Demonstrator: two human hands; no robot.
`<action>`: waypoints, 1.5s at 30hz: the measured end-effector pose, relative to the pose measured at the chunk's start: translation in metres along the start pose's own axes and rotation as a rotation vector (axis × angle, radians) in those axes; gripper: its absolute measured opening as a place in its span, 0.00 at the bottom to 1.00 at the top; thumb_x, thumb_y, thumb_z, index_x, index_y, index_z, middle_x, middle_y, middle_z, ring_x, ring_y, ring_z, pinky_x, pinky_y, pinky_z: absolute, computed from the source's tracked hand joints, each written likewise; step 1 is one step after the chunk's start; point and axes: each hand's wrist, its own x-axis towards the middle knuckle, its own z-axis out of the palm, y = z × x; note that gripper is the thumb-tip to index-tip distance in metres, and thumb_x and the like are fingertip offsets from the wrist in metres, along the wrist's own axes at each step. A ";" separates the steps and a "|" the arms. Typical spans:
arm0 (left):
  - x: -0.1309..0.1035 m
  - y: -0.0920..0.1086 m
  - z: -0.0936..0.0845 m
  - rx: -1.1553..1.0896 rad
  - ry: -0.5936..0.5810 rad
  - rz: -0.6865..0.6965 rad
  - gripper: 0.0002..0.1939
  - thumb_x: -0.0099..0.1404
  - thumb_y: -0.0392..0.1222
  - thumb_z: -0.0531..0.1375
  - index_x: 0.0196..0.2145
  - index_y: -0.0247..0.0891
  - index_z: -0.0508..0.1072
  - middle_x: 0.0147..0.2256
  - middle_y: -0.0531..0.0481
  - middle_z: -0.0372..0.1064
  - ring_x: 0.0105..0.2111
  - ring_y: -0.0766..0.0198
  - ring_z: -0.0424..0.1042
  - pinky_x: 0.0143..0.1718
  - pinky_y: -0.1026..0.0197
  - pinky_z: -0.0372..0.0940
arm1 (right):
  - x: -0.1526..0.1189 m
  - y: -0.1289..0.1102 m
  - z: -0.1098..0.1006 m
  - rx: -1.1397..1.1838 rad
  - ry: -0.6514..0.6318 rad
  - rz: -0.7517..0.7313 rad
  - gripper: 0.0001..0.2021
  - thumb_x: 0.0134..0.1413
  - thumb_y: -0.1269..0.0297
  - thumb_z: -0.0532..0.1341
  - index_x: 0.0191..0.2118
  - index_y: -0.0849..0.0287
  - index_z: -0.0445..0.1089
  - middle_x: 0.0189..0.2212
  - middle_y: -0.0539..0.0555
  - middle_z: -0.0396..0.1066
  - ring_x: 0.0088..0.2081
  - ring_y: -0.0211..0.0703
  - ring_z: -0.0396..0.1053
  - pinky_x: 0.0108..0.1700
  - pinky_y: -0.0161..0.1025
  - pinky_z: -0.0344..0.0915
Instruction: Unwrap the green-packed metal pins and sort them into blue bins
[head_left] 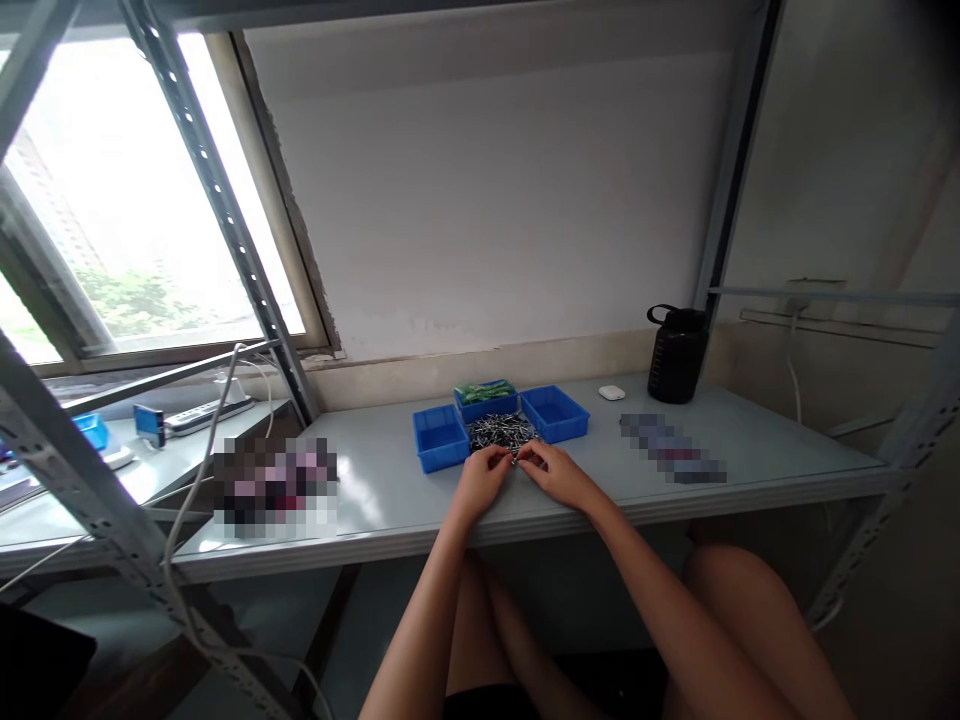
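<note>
A heap of small, thin silver and black metal pieces [501,430], resembling screws, lies on the grey table among three blue bins. At its near edge my left hand [484,478] is closed, with thumb and fingertips pinched together. Close beside it on the right, my right hand [555,472] is pinched in the same way, its fingertips almost meeting those of the left. Whatever sits between the fingertips is too small to make out. To the left of the heap stands a blue bin [441,460]; another blue bin [574,428] is on its right.
Behind the heap, a third blue bin [491,412] contains green packets [484,392]. A white case [611,393] and a black bottle [676,358] stand at the back right. Blurred-out items lie at both sides. Metal shelf posts [225,215] frame the table, and a white cable hangs at left.
</note>
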 end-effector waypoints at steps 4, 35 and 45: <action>0.000 0.000 0.000 0.004 0.004 -0.002 0.12 0.62 0.43 0.52 0.33 0.36 0.73 0.33 0.49 0.73 0.34 0.62 0.70 0.34 0.64 0.60 | 0.000 -0.001 -0.001 -0.053 0.009 -0.031 0.07 0.56 0.64 0.53 0.37 0.57 0.68 0.35 0.53 0.69 0.38 0.42 0.66 0.40 0.39 0.61; 0.002 -0.004 0.002 0.012 0.046 -0.044 0.14 0.62 0.47 0.51 0.32 0.36 0.72 0.27 0.50 0.70 0.27 0.64 0.67 0.29 0.64 0.59 | 0.006 0.023 0.002 0.026 0.311 0.122 0.21 0.53 0.63 0.54 0.54 0.59 0.60 0.50 0.60 0.63 0.38 0.43 0.68 0.45 0.44 0.65; 0.001 0.000 0.001 0.031 0.032 -0.041 0.15 0.62 0.47 0.51 0.31 0.35 0.72 0.28 0.49 0.70 0.27 0.64 0.66 0.28 0.64 0.58 | 0.010 0.035 -0.002 0.304 0.355 0.329 0.30 0.52 0.59 0.54 0.61 0.54 0.50 0.58 0.60 0.53 0.41 0.46 0.69 0.32 0.39 0.71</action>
